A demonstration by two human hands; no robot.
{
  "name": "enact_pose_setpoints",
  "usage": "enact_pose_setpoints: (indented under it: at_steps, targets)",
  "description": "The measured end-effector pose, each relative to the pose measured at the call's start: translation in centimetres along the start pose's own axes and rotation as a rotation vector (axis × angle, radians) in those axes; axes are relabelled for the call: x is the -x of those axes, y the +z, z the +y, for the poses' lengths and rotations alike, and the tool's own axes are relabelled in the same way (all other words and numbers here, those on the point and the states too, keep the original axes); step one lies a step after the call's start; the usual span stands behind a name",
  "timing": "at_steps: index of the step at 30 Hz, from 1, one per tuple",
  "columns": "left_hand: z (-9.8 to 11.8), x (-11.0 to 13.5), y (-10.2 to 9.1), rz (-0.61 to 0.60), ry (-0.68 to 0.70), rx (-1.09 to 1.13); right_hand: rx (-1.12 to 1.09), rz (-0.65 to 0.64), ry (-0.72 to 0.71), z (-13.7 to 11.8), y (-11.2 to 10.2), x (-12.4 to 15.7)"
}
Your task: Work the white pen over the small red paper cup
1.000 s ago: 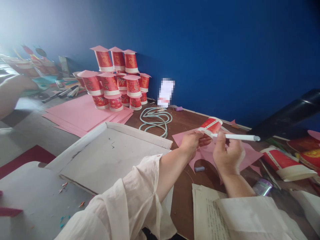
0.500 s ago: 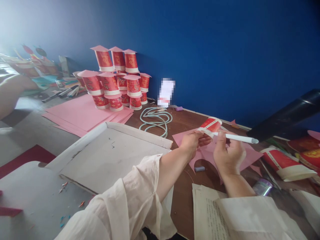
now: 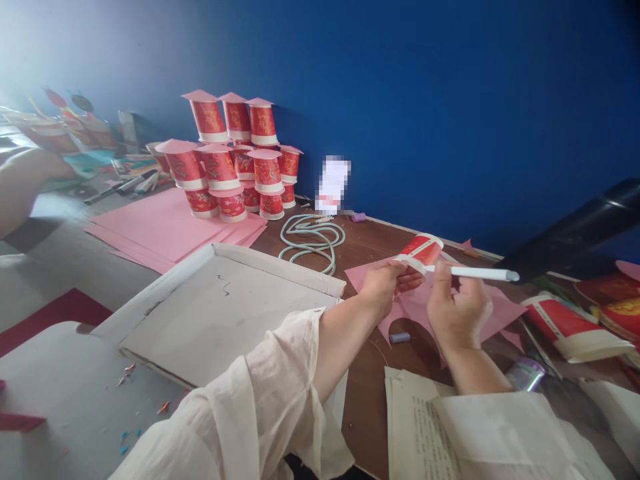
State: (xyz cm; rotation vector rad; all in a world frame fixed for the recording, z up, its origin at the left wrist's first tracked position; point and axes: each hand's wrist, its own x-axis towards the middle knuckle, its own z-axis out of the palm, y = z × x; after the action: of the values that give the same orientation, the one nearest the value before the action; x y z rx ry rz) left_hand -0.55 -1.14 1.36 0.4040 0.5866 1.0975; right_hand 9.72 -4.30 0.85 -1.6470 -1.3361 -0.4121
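Observation:
A red and white paper cup lies tipped on its side above a cut sheet of pink paper. My left hand is closed on the cup's white rim end. With a white marker pinched between its fingers, my right hand sits just to the right; the tip points left at the cup's rim. Whether the tip touches the rim cannot be made out. A small purple-grey cap lies on the brown table below the hands.
Stacked red paper cups with pink paper tops stand at the back left, beside pink sheets. A shallow white box lid, a coiled cable and printed pages lie around. Another person's arm reaches in at far left.
The back end of the marker has tilted slightly up and to the right in my right hand. My left hand and the cup stay in place.

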Motion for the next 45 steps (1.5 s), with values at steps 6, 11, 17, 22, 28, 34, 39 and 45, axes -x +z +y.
enact_pose_setpoints:
  at_steps: [6,11,17,22,28,34,39,45]
  targets:
    - [-0.07,-0.12,-0.06,0.003,-0.007,0.011,0.016,0.023,-0.019,0.17,0.04,0.04]
    - [-0.08,-0.11,-0.05,-0.004,-0.003,0.013,0.008,-0.003,-0.024,0.11,0.00,0.09]
    - [-0.03,-0.08,0.04,0.010,-0.009,0.018,0.018,-0.004,-0.004,0.24,0.09,0.06]
    - [-0.03,-0.13,0.01,0.005,-0.005,0.022,-0.017,-0.002,-0.049,0.21,0.06,0.04]
    - [-0.07,-0.11,-0.03,-0.009,-0.012,0.017,0.011,0.019,-0.039,0.26,0.10,0.05]
    - [-0.02,-0.07,0.01,-0.004,-0.002,0.023,-0.015,0.017,-0.043,0.33,0.11,0.08]
    - [-0.02,-0.06,-0.03,-0.007,-0.002,0.023,-0.013,0.014,-0.052,0.44,0.15,0.07]
    - [0.08,0.05,0.12,0.001,-0.006,0.022,-0.019,0.019,-0.070,0.30,0.15,0.13]
